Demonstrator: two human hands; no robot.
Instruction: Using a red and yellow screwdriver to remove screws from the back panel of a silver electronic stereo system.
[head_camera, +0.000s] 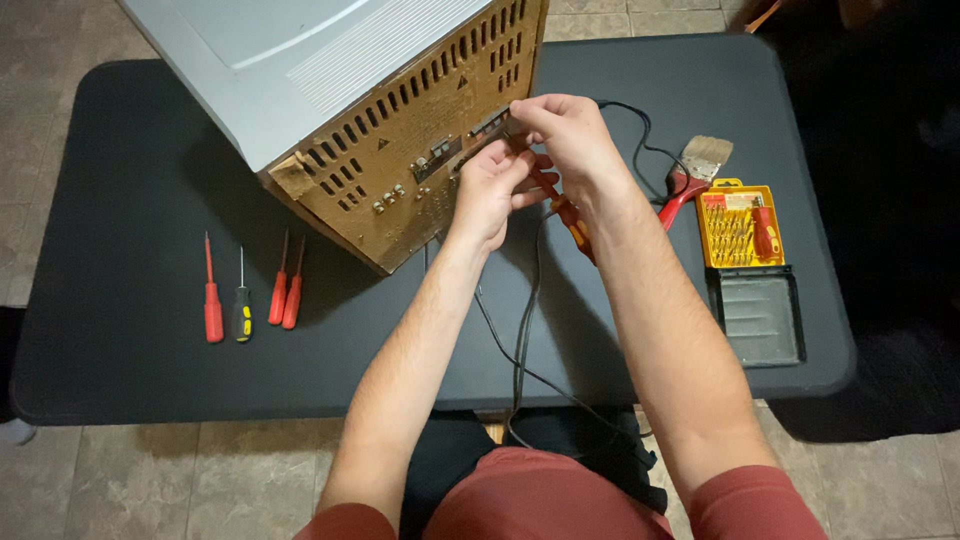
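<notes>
A black bench (130, 350) carried a grey-cased appliance (300, 60), tipped so that its perforated, gold-coloured rear panel (400, 170) faced the person seated before it, apparently to bring the connectors and screws within easy reach. Both hands met at that panel: the left hand (490, 190) was curled closed near a connector, while the right hand (570, 135) pinched something small at the panel's upper edge and seemed also to hold a red-and-yellow tool (575, 225), though the grip was partly hidden. A black power cable (525, 320) trailed from the panel towards the person's lap. At the right lay an open yellow bit case (738, 228), its rows filled with small bits and a red driver handle, its dark lid (757, 315) folded out below it; a red-handled paintbrush (695, 170) rested just beside it. Four slim screwdrivers (250, 295), three red and one black and yellow, lay side by side at the left.
</notes>
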